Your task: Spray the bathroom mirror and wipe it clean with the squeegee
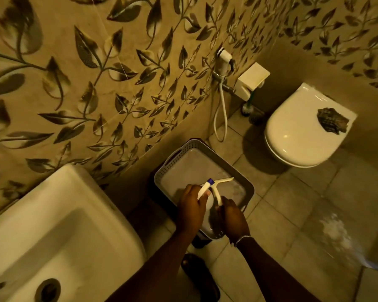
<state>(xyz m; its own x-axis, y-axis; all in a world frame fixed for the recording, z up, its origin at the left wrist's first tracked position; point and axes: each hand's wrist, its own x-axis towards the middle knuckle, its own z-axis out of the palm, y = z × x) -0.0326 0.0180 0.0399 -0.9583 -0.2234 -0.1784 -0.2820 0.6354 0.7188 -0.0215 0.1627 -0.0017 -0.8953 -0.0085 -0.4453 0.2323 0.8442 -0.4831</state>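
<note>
— What have you got hold of?

— My left hand (191, 204) is wrapped around the white spray bottle (204, 189), fingers closed on its neck; the blue-tipped nozzle points up and away from me. My right hand (232, 216) has its fingers pinched shut on the handle of the white squeegee (218, 188), whose blade lies across the bottle's top.

— Any label you can read on the bottle?

— No, my hand covers most of it and the light is too dim.

— Where are both things?

— Over the grey perforated basket (250, 188), which stands on something dark on the tiled floor (282, 214). The basket's bottom looks pale and bare apart from what I'm holding; whether bottle or squeegee touches it, I can't tell.

— And around that?

— The white sink (52, 225) is near on my left, below the leaf-patterned wall (96, 73). The toilet (301, 131), lid down with a dark crumpled thing (332, 122) on it, is well apart to the right, a hand sprayer (224, 59) on the wall beside it.
</note>
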